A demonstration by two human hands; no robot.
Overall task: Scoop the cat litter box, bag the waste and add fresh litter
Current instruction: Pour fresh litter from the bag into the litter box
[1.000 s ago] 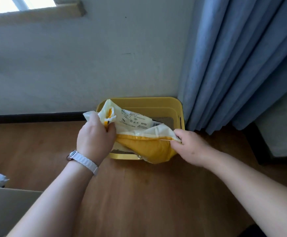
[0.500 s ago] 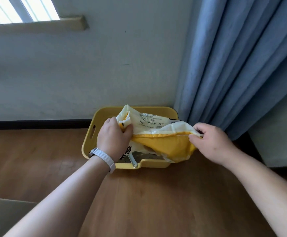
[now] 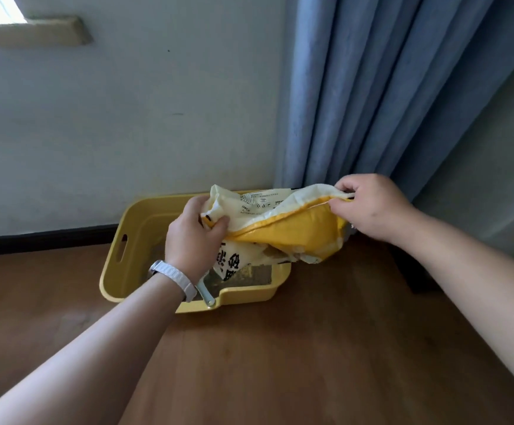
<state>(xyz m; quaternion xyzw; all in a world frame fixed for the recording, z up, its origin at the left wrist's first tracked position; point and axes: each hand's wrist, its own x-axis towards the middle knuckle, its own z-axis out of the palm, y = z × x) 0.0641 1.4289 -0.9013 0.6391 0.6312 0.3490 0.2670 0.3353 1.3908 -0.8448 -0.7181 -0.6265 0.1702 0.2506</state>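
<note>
Both your arms are bare and extended forward, forearms entering from the lower corners. Your left hand (image 3: 192,240) is knuckles-up, fingers and thumb curled, gripping one end of the litter bag (image 3: 295,222). Your right hand (image 3: 372,207) sits higher and further right, thumb and fingers pinching the bag's opposite edge. Hands well apart.

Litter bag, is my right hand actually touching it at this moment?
Touching. The head view shows the right hand pinching the upper edge of the litter bag, its fingers curled over the cream fold.
</note>
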